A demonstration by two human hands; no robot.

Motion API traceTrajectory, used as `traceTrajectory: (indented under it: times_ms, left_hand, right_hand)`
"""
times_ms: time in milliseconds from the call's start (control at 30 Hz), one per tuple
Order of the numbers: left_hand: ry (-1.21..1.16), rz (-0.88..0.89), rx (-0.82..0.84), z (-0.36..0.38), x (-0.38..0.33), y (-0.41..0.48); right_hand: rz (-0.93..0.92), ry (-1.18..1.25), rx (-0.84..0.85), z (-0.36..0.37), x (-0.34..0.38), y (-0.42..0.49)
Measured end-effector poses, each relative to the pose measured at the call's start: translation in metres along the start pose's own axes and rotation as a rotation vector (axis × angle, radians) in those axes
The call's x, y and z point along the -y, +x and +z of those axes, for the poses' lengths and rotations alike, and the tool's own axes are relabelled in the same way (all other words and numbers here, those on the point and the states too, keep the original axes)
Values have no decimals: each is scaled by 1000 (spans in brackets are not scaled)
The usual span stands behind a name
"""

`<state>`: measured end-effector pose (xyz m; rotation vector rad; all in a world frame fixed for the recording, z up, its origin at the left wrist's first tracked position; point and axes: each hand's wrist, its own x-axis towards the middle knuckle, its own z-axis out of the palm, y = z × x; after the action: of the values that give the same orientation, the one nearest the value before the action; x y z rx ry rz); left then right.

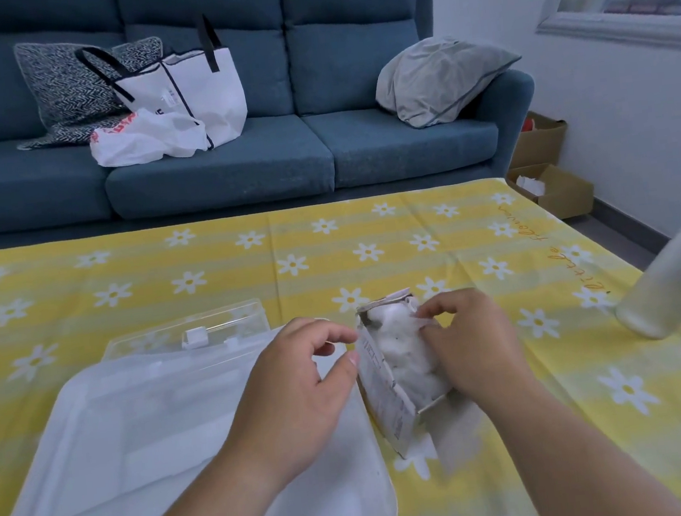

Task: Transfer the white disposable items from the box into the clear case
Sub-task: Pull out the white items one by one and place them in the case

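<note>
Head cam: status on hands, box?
Left hand at cardboard box edge, grip unclear. Right hand pinching white items inside it. Clear case beside it, left. No obstruction.
</note>
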<state>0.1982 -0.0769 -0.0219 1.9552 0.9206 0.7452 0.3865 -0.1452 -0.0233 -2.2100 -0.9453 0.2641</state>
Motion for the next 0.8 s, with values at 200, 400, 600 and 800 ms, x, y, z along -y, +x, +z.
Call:
traceTrajectory:
  times_ms: [200, 400, 600, 800]
  left_hand:
    - [-52, -28, -20, -1, -4, 2]
    - [-538, -231, 34, -5, -16, 4]
    - [-385, -236, 86, -5, -8, 4]
    - [-406, -129, -44, -12, -17, 7]
  right_hand:
    - [7, 329, -129, -24, 23, -6]
    - [-193, 527, 57, -24, 42, -27]
    - [-277, 658, 219, -17, 43, -33]
    - [-126, 724, 382, -19, 37, -32]
